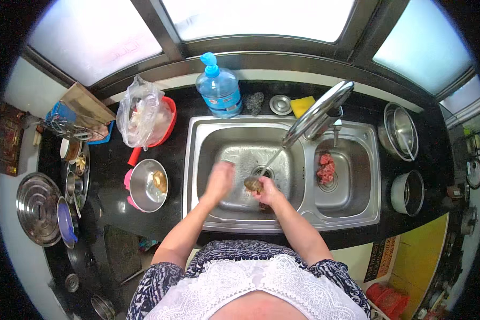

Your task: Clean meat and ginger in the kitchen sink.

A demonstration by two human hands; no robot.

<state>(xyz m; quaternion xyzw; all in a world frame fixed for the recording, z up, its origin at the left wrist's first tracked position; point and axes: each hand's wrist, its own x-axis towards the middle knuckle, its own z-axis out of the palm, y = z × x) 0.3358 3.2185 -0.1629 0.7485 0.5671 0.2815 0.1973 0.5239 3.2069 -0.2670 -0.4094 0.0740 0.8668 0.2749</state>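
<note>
My right hand (269, 191) grips a brown lumpy root vegetable (254, 183), perhaps a potato, low in the large basin of a steel double sink (244, 228). A stream of water (271, 161) falls from the chrome faucet (318, 116) beside the vegetable, near the drain. My left hand (221, 180) is raised over the left part of this basin, apart from the vegetable. It is blurred by motion, so whether it holds anything does not show. Something dark lies under my right wrist, mostly hidden.
Raw red meat (326, 170) lies in the small basin. Left of the sink stand a steel bowl (142, 192) with a yellowish piece and a red colander (169, 120) with a plastic bag. A blue pump bottle (219, 92), scourer (254, 103) and yellow sponge (302, 105) line the back. Steel pots (408, 193) stand right.
</note>
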